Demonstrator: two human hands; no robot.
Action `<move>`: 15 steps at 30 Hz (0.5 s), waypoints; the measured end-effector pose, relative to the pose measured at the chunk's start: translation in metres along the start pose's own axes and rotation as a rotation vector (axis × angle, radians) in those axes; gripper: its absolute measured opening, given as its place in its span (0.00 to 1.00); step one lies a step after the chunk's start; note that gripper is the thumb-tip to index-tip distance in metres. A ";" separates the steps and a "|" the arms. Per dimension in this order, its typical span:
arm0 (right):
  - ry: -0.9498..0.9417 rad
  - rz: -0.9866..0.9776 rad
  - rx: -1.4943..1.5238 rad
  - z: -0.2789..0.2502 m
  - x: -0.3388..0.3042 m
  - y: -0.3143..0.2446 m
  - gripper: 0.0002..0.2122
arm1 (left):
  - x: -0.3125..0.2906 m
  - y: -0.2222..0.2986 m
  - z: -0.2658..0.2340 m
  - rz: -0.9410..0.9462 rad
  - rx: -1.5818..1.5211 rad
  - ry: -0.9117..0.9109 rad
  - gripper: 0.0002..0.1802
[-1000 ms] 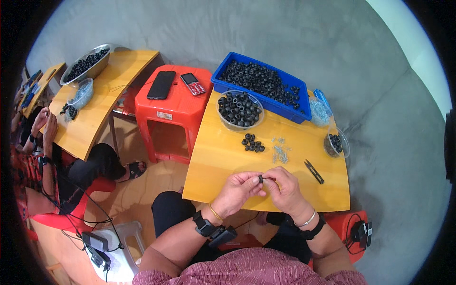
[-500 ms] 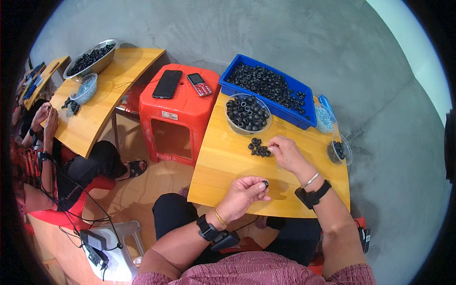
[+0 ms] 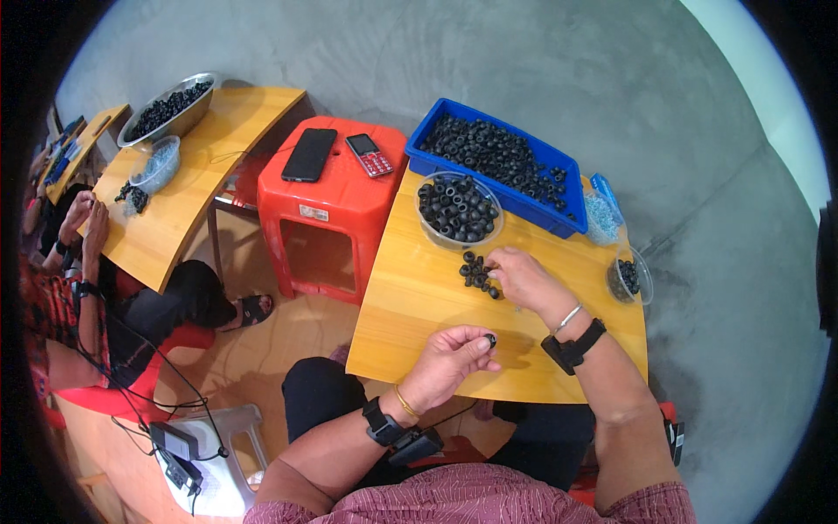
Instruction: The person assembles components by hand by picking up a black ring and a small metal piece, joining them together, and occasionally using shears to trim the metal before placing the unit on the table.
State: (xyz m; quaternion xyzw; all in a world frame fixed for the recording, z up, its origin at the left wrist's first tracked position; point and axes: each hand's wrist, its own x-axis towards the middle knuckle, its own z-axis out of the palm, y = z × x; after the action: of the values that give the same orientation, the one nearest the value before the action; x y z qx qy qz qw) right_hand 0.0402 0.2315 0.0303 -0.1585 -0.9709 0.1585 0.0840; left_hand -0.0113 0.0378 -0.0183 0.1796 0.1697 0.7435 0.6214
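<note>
My left hand (image 3: 454, 356) is closed above the near edge of the yellow table (image 3: 401, 314), pinching a small black hollow cap (image 3: 491, 341) between thumb and forefinger. Farther off, my right hand (image 3: 524, 278) bends down over a small loose pile of black caps (image 3: 476, 272), its fingertips in among them. Those fingers are pressed together, and what they grip is hidden. Just behind the pile stands a clear round tub (image 3: 458, 241) full of similar black caps.
At the back lies a blue tray (image 3: 552, 224) with many black caps. Light-blue small pieces (image 3: 602, 217) and a smaller clear tub (image 3: 644, 278) stand at the right. A red stool (image 3: 301, 196) bears two phones. At left, another person's hands (image 3: 94, 218) work at another table.
My right hand has shifted slightly left, its fingertips moving farther into the pile of caps. My left hand still pinches its cap in nearly the same place.
</note>
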 end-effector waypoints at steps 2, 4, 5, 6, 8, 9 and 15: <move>0.004 0.010 0.005 0.001 -0.001 0.003 0.04 | 0.000 0.000 0.001 -0.003 -0.006 0.013 0.07; -0.024 0.058 -0.007 0.000 -0.001 0.004 0.04 | 0.000 -0.001 0.000 -0.006 -0.004 0.020 0.07; -0.022 0.059 -0.009 -0.001 -0.002 0.003 0.04 | 0.000 -0.001 0.000 -0.008 -0.003 0.029 0.07; -0.033 0.067 -0.014 -0.001 -0.003 0.002 0.04 | 0.000 -0.001 0.000 -0.008 -0.002 0.029 0.07; -0.044 0.076 -0.019 -0.002 -0.004 -0.001 0.04 | 0.000 -0.001 -0.001 -0.005 -0.006 0.035 0.07; -0.035 0.078 -0.007 -0.004 -0.005 -0.003 0.04 | 0.000 -0.001 -0.001 -0.004 -0.006 0.035 0.07; 0.066 0.110 0.088 -0.008 -0.012 -0.003 0.04 | 0.000 0.000 0.001 -0.010 -0.020 0.065 0.08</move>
State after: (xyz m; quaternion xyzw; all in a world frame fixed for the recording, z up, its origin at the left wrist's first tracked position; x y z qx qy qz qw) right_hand 0.0520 0.2270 0.0376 -0.2131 -0.9495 0.1999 0.1140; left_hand -0.0111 0.0376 -0.0175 0.1482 0.1833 0.7473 0.6212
